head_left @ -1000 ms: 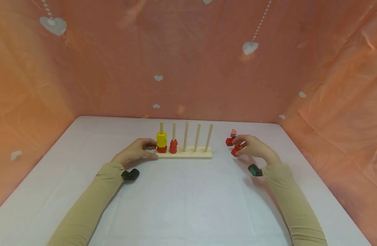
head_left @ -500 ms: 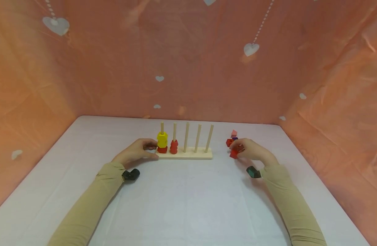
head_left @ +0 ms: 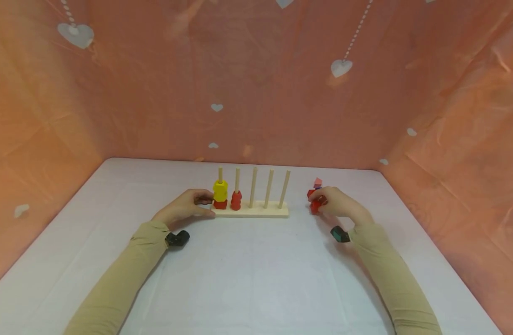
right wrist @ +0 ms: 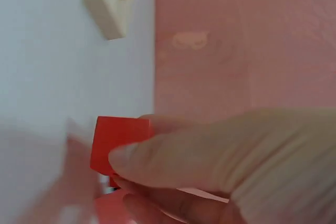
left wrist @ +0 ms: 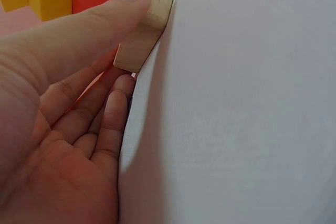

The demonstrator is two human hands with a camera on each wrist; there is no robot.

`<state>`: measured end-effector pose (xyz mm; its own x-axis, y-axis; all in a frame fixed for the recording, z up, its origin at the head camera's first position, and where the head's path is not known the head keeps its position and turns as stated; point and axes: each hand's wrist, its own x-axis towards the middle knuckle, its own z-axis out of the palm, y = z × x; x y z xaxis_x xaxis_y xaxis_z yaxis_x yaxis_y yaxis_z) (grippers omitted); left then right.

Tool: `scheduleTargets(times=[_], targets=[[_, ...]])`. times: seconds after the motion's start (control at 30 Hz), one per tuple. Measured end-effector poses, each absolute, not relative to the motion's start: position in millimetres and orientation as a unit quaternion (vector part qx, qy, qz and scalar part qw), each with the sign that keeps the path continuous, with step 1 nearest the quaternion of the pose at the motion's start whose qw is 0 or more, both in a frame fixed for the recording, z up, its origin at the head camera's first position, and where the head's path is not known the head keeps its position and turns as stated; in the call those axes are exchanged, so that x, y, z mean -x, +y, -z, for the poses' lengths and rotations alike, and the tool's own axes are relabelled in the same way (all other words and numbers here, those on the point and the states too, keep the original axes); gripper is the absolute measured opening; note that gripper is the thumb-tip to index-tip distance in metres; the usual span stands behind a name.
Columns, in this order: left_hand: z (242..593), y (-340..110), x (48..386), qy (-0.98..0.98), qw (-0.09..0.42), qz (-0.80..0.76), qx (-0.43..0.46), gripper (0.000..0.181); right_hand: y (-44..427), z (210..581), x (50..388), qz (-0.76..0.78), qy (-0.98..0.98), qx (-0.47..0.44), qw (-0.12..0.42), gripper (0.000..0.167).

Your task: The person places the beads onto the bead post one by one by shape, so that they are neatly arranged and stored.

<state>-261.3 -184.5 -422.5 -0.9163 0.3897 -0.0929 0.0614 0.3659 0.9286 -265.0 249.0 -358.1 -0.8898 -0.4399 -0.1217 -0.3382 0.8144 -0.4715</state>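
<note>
My left hand (head_left: 188,204) grips the left end of a wooden peg stand (head_left: 252,212), thumb on the near side and fingers behind, as the left wrist view shows. Yellow beads (head_left: 220,190) sit over a red bead (head_left: 220,204) on the leftmost peg. Smaller red beads (head_left: 236,200) are stacked on the second peg; the other pegs are bare. To the right of the stand, my right hand (head_left: 341,204) pinches a red block (right wrist: 122,142) between thumb and fingers. Below it another red block (right wrist: 113,206) shows, partly hidden by the fingers.
A pink block (head_left: 318,182) lies behind the right hand, with a dark blue piece (head_left: 318,188) partly covered in front of it. A white cloth covers the table (head_left: 256,279). Orange curtains (head_left: 256,83) with white hearts enclose the back and sides.
My right hand has moved slightly left, and the red block at its fingertips has shifted left with it. The left hand and the peg stand stay in place.
</note>
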Motion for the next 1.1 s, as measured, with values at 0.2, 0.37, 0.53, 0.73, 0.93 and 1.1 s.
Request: scheduleTargets(times=[0.2, 0.37, 0.53, 0.73, 0.93, 1.1], targets=[[422.3, -186.1, 261.4, 0.813, 0.148, -0.545, -0.140, 0.061, 245.5, 334.8, 269.9, 0.279, 0.918, 0.276, 0.059, 0.030], [421.2, -185.9, 261.2, 0.813, 0.151, -0.546, -0.136, 0.062, 233.2, 308.6, 270.0, 0.345, 0.889, 0.299, 0.003, 0.034], [420.9, -185.2, 260.6, 0.809, 0.154, -0.552, -0.133, 0.063, 213.9, 287.0, 262.4, 0.403, 0.853, 0.326, -0.065, 0.037], [422.9, -185.5, 262.1, 0.808, 0.156, -0.552, -0.134, 0.064, 181.6, 267.8, 244.3, 0.488, 0.797, 0.338, -0.112, 0.037], [423.4, -185.8, 262.6, 0.809, 0.156, -0.550, -0.135, 0.065, 158.6, 278.1, 254.2, 0.540, 0.766, 0.328, -0.120, 0.039], [423.5, -185.4, 262.8, 0.808, 0.158, -0.551, -0.139, 0.063, 137.2, 286.4, 256.6, 0.550, 0.752, 0.342, -0.121, 0.040]])
